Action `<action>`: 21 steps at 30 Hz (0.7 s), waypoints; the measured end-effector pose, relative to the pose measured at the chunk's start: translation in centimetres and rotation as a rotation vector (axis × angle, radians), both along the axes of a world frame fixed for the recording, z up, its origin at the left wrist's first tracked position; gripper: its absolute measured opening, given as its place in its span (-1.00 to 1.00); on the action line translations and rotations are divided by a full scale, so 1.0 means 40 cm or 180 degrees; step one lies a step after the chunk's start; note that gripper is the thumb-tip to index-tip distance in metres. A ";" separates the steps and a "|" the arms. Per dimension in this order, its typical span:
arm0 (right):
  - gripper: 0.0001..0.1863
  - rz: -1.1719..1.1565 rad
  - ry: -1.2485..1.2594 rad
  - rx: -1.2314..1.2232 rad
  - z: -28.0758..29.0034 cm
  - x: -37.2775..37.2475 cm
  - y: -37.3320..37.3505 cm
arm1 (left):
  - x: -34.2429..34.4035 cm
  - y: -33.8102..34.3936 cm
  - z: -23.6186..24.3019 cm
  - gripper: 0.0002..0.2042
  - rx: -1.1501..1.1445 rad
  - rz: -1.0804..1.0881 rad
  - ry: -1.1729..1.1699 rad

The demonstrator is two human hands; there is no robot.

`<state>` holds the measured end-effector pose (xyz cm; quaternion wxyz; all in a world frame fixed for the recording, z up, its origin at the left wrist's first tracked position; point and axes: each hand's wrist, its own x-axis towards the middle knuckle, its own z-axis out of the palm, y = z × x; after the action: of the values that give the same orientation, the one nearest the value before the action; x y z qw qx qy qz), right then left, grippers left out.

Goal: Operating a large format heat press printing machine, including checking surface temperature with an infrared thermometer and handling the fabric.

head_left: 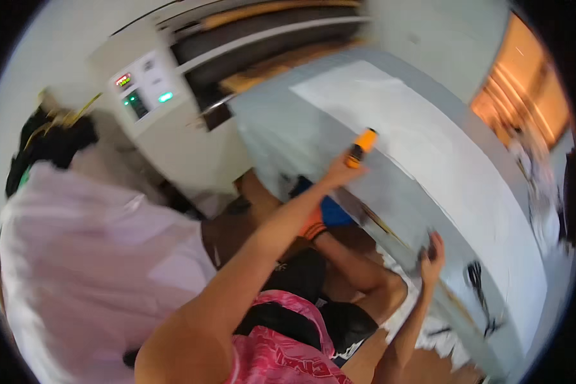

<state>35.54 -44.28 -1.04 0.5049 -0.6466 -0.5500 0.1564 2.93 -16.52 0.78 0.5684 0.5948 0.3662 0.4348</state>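
Note:
My left hand (345,174) is closed around an orange-and-black hand tool (362,148), held out over the grey-covered table (339,137). Its exact kind is blurred. The tool is close to the near edge of a long white sheet (441,147) spread along the tabletop. Farther right, my right hand (432,259) is at the table's near edge, its fingers bent and apart. A dark patch shows between its thumb and fingers, but no held thing can be made out. Black-handled scissors (475,276) lie on the grey cover to the right of this hand.
A machine with dark rollers (237,54) and a lit control panel (141,86) stands behind the table at left. White cloth (102,256) is heaped on my left. White scraps (451,342) hang or lie below the table edge. An orange-lit opening (525,83) is at far right.

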 end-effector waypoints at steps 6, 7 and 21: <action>-0.48 -0.0562 0.0557 0.0232 0.016 -0.009 -0.044 | 0.086 -0.034 -0.051 -0.74 0.0621 0.0408 0.0182; -0.48 -0.0636 0.0585 0.0231 0.010 0.002 -0.048 | 0.091 -0.048 -0.055 -0.74 0.0799 0.0608 0.0107; -0.67 -0.0827 0.0014 0.0426 -0.037 0.027 -0.018 | 0.105 -0.087 -0.059 -0.66 0.2066 0.1531 0.0368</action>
<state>36.64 -44.99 -2.51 0.5640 -0.6770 -0.4698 0.0541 7.11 -20.01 -1.58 0.2118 0.6641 0.3700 0.6142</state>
